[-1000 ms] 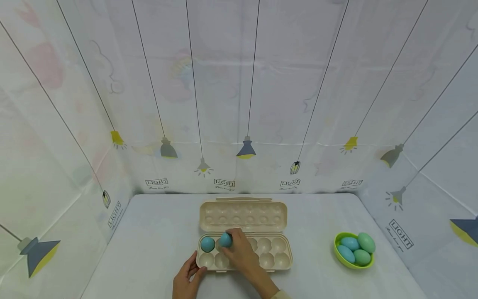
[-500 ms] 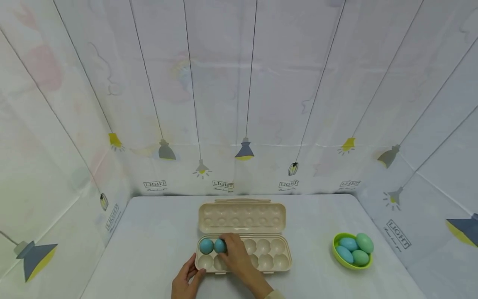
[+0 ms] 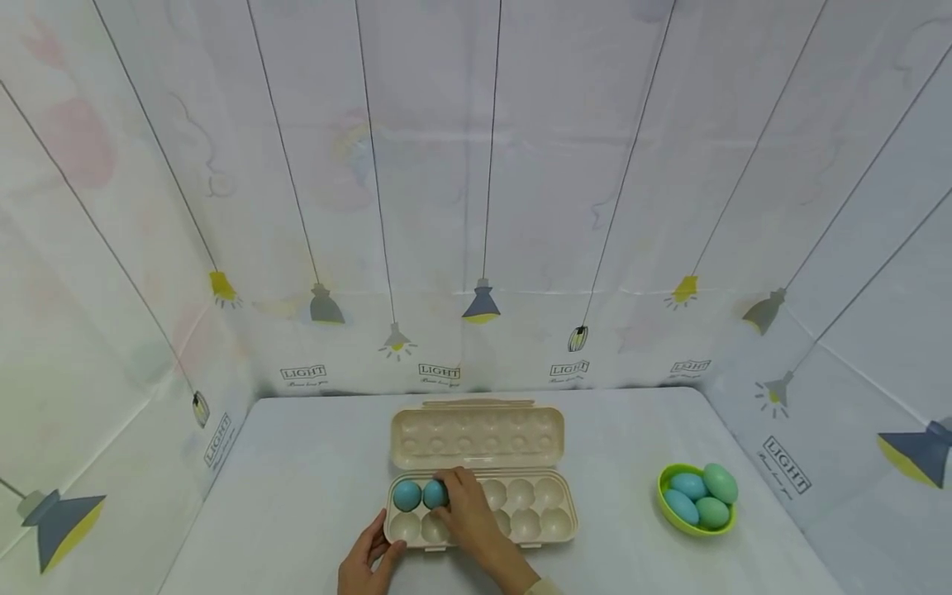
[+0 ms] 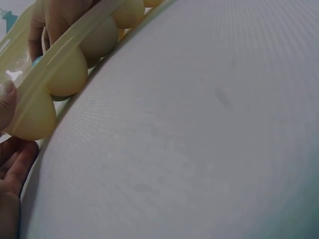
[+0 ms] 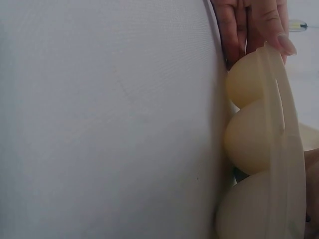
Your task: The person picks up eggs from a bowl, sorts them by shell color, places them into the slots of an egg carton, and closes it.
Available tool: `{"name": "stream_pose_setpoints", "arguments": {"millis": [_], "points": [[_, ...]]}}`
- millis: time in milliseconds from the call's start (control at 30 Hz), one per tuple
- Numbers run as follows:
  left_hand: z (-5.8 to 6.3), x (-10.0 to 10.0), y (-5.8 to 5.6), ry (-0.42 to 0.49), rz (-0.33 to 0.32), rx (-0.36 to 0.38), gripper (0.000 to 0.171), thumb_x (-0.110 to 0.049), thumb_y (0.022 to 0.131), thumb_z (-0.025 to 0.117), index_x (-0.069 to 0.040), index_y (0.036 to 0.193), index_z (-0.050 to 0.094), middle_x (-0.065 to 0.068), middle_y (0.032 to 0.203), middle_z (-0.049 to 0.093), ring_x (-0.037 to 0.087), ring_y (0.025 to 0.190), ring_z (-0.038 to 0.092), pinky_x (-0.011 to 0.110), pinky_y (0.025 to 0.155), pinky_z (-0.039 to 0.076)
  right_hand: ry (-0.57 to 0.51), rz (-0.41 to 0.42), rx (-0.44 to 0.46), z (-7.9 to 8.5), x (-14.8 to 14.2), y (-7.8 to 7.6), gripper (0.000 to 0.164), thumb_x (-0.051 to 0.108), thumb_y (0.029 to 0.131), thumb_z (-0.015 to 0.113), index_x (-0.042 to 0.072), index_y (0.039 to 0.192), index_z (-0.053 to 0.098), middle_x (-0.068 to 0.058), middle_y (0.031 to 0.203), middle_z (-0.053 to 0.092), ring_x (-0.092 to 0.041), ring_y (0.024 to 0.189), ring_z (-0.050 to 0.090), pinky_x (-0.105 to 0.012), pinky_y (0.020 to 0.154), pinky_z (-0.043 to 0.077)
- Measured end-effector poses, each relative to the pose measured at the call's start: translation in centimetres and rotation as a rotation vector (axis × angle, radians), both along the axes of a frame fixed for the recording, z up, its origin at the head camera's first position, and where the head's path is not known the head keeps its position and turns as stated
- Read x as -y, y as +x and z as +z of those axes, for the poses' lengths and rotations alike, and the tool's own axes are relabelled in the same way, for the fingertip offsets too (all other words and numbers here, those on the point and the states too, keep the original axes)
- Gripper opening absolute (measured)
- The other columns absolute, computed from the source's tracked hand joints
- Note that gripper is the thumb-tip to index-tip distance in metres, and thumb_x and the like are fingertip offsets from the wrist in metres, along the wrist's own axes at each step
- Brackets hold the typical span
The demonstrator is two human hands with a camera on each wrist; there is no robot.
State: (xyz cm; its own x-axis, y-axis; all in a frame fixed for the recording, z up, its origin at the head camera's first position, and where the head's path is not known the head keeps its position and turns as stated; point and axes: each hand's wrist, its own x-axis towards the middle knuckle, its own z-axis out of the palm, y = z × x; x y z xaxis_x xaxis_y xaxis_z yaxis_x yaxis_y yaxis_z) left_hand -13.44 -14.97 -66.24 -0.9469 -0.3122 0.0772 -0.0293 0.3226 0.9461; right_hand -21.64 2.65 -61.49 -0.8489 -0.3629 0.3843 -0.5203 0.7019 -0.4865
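A beige egg carton (image 3: 525, 524) lies open, its lid (image 3: 478, 438) folded back behind it. My left hand (image 3: 366, 558) holds the front left corner; in the left wrist view the thumb (image 4: 7, 102) is at the rim, with fingers (image 4: 22, 167) below by the end cup. One blue egg (image 3: 406, 496) sits in the back-left cup. Over the neighbouring cup, my right hand (image 3: 472, 516) pinches another blue egg (image 3: 434, 494), low in the cup and partly hidden by the fingers. From the right wrist, the carton's wall (image 5: 279, 114) hides most of that hand.
A lime-green bowl (image 3: 675, 519) stands to the right, holding two blue eggs (image 3: 681, 506) and two green eggs (image 3: 720, 483). The white table (image 3: 297, 463) is backed by cloth walls (image 3: 431, 207) printed with hanging lamps.
My right hand has brought the blue egg left and down into the second back cup, beside the first egg. The left hand keeps its hold on the carton. The head view has shifted slightly.
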Motion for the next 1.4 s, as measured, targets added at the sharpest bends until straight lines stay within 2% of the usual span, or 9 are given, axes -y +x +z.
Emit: {"name": "stream_pose_setpoints", "arguments": {"millis": [200,433,533,667,767,900,1000,1233,1400], "points": [[-0.2,0.0,0.0,0.005,0.011,0.001,0.064,-0.029,0.088,0.079,-0.005,0.142,0.054,0.013,0.126,0.068,0.007,0.099,0.071,0.013,0.083,0.057,-0.010,0.017,0.037,-0.1,0.0,-0.1,0.049,0.015,0.078,0.085,0.009,0.120,0.060,-0.002,0.108,0.060,-0.019,0.102,0.064,-0.037,0.094,0.057],[-0.2,-0.1,0.0,0.007,0.016,0.029,0.066,-0.032,0.088,0.079,-0.004,0.142,0.054,0.013,0.122,0.070,0.010,0.098,0.072,0.012,0.082,0.057,-0.002,0.025,-0.108,-0.5,-0.1,0.0,0.052,0.016,0.074,0.088,0.009,0.117,0.060,-0.003,0.106,0.060,-0.019,0.097,0.065,-0.036,0.088,0.058],[-0.2,-0.2,0.0,0.007,0.017,0.038,0.066,-0.034,0.088,0.078,-0.004,0.142,0.054,0.014,0.120,0.070,0.011,0.098,0.073,0.012,0.082,0.057,0.015,0.009,-0.115,-0.4,-0.2,0.0,0.054,0.020,0.074,0.088,0.009,0.119,0.060,-0.003,0.108,0.061,-0.020,0.098,0.064,-0.036,0.088,0.058],[0.0,-0.2,0.1,0.005,0.021,0.038,0.066,-0.033,0.088,0.078,-0.003,0.141,0.054,0.015,0.120,0.070,0.015,0.098,0.073,0.012,0.081,0.057,0.047,-0.032,-0.071,0.2,-0.6,0.3,0.055,0.029,0.078,0.086,0.010,0.123,0.061,-0.002,0.113,0.062,-0.020,0.102,0.060,-0.036,0.090,0.056],[0.2,-0.3,0.1,0.017,0.027,0.035,0.066,-0.032,0.088,0.079,-0.002,0.141,0.054,0.016,0.121,0.070,0.014,0.098,0.073,0.012,0.080,0.057,0.051,-0.059,-0.100,0.7,-1.1,0.5,0.054,0.035,0.079,0.084,0.010,0.122,0.063,-0.003,0.114,0.063,-0.020,0.102,0.059,-0.035,0.088,0.056],[0.2,-0.3,0.2,0.044,0.048,0.027,0.065,-0.027,0.086,0.080,-0.001,0.140,0.055,0.017,0.121,0.069,0.009,0.097,0.072,0.012,0.080,0.057,0.010,-0.063,-0.190,1.4,-2.0,0.5,0.051,0.033,0.080,0.084,0.009,0.119,0.063,-0.004,0.113,0.062,-0.020,0.101,0.058,-0.036,0.084,0.054],[0.3,-0.2,0.2,0.049,0.062,0.027,0.063,-0.022,0.086,0.081,0.000,0.139,0.055,0.019,0.121,0.069,0.011,0.098,0.071,0.015,0.081,0.059,-0.010,-0.071,-0.222,1.9,-2.6,0.5,0.048,0.030,0.081,0.084,0.009,0.120,0.063,-0.004,0.113,0.061,-0.020,0.100,0.058,-0.037,0.082,0.053],[0.2,-0.4,-0.1,0.037,0.050,0.047,0.062,-0.022,0.088,0.079,0.002,0.140,0.054,0.020,0.123,0.068,0.022,0.103,0.071,0.020,0.084,0.060,0.000,-0.139,-0.180,3.7,-4.2,0.7,0.045,0.032,0.086,0.079,0.012,0.123,0.062,-0.003,0.120,0.060,-0.022,0.110,0.057,-0.040,0.088,0.051],[0.2,-0.5,-0.3,0.033,0.048,0.038,0.063,-0.023,0.088,0.079,0.002,0.140,0.054,0.020,0.123,0.067,0.022,0.103,0.071,0.020,0.084,0.060,0.011,-0.175,-0.213,4.7,-5.9,0.7,0.048,0.035,0.086,0.079,0.011,0.124,0.061,-0.004,0.121,0.060,-0.022,0.112,0.056,-0.039,0.086,0.049]]}}
